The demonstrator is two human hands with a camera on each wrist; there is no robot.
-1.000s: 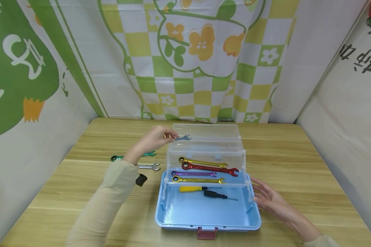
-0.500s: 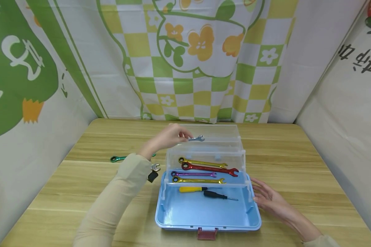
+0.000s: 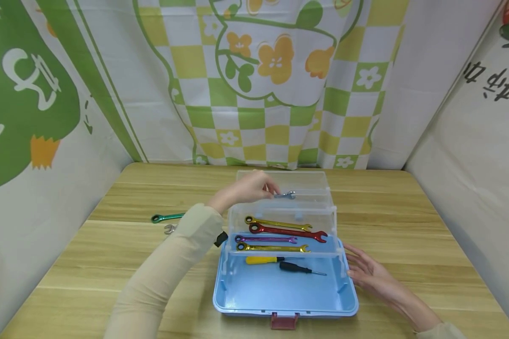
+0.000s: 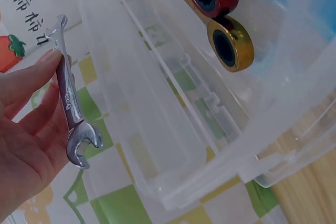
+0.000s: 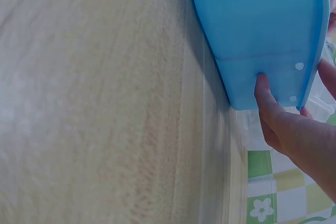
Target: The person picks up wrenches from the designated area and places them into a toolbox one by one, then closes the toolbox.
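Note:
My left hand point(image 3: 252, 188) pinches a small silver open-end wrench point(image 4: 69, 90) between thumb and fingers, over the upper clear tray point(image 3: 288, 179) at the toolbox's back. Both ends of this wrench show in the left wrist view. My right hand point(image 3: 373, 273) touches the right side of the blue toolbox point(image 3: 286, 292), fingers fairly straight. In the right wrist view one finger presses the outer wall and others are at the rim. The lower clear tray bears a red wrench point(image 3: 288, 230), a purple wrench point(image 3: 267, 239) and two gold wrenches, one a gold ratchet wrench point(image 4: 231, 43).
A yellow screwdriver point(image 3: 261, 259) and a black screwdriver point(image 3: 295, 267) lie in the toolbox's bottom. Left of it on the wooden table point(image 3: 390, 207), a green wrench point(image 3: 165, 217) and a silver wrench point(image 3: 169, 229) are partly hidden by my left sleeve. A patterned curtain point(image 3: 258, 117) hangs behind.
My left hand has carried the small silver wrench rightward across the upper clear tray, dipping slightly at the end. My right hand stays at the toolbox's side.

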